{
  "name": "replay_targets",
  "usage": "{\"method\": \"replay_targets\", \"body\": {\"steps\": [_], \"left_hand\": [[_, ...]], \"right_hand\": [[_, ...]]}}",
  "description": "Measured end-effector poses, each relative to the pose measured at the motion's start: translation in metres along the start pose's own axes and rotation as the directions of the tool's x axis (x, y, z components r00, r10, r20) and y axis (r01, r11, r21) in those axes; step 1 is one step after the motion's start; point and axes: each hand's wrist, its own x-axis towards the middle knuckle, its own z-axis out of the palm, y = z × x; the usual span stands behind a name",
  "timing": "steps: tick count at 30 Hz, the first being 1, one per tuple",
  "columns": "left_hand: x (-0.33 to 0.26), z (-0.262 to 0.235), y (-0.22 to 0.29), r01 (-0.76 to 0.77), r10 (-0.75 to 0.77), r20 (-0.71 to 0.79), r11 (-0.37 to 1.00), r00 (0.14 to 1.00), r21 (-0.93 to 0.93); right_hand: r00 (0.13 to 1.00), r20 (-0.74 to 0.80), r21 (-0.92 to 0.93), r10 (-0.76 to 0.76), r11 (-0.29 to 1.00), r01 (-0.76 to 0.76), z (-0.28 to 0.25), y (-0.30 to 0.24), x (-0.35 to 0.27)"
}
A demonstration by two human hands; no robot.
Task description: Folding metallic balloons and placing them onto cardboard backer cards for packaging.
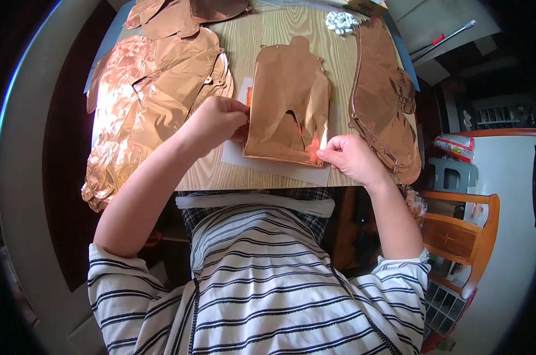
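Head view, centre piece: a flat, copper-coloured, foil-like piece with a tabbed far edge [288, 77] lies over a thin pale sheet [235, 155] on a light wood-grain table [274, 23].
Left hand [221, 121]: fingers bunched at the piece's left edge; whether they clamp it cannot be told.
Right hand [355, 158]: thumb and forefinger pinched together on its near right corner.
Left side: crumpled, shiny copper-coloured foil pieces [161, 97].
Right side: a long copper-coloured foil piece [377, 77], near a knobbly white cluster [340, 22].

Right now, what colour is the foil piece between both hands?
The foil piece is metallic copper-brown; it shows best in the head view.
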Motion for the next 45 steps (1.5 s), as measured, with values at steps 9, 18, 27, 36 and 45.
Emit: {"method": "replay_targets", "body": {"steps": [9, 18, 27, 36, 45], "left_hand": [[0.003, -0.001, 0.000, -0.015, 0.014, -0.004, 0.987, 1.000, -0.163], [-0.002, 0.002, -0.002, -0.173, 0.173, 0.007, 0.982, 0.985, 0.075], [-0.011, 0.007, 0.010, -0.147, 0.157, -0.074, 0.981, 0.985, 0.129], [-0.006, 0.004, 0.006, -0.081, 0.075, -0.066, 0.991, 0.995, -0.104], [-0.005, 0.005, 0.005, -0.099, 0.095, -0.071, 0.994, 0.993, -0.048]], "right_hand": [[0.744, -0.359, -0.597, -0.563, 0.752, 0.281, 0.027, -0.035, -0.009], [0.613, -0.077, -0.671, -0.787, 0.495, 0.551, 0.097, -0.042, 0.033], [0.684, -0.106, -0.694, -0.722, 0.547, 0.469, 0.103, -0.039, 0.027], [0.707, -0.107, -0.675, -0.699, 0.573, 0.465, 0.105, -0.037, 0.029], [0.731, -0.094, -0.687, -0.675, 0.575, 0.443, 0.106, -0.036, 0.027]]}}
